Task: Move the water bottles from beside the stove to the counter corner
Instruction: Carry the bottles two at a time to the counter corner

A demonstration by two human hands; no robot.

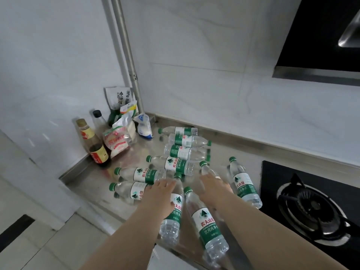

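Several clear water bottles with green caps and green-white labels cover the steel counter (91, 184). Some lie on their sides toward the corner, such as one bottle (179, 165) and another (141, 175). Beside the stove (311, 201) stand other bottles, one (244, 185) at the right and one (207, 221) between my forearms. My left hand (159, 193) wraps around a bottle (176, 210), whose cap shows just past my fingers. My right hand (214, 187) closes over another bottle (204, 169); only its cap and neck show.
The counter corner holds sauce bottles (97, 151), food bags (118, 139) and a small white packet (144, 127). A metal pipe (128, 61) runs up the corner wall. The black range hood (321, 39) hangs at the upper right. The floor lies to the left.
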